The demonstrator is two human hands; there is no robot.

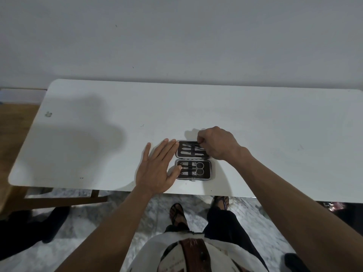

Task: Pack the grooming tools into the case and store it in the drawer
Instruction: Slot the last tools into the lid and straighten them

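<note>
The table [98,134] bears the open case [193,160], lying between your hands. Keep your left hand [157,169] flat, fingers spread, bracing the case's left edge. Your right hand [216,143] pinches a tool into the far half; seat it fully under the strap.

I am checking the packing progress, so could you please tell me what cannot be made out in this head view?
- Right hand: its curled fingers hide whatever they pinch over the far half of the case, so the grip's content is unclear.
- Tools in the far half: too small and dim to identify.
- Drawer: none visible; the table top hides anything beneath.
- Left hand: covers the case's left edge.
</note>
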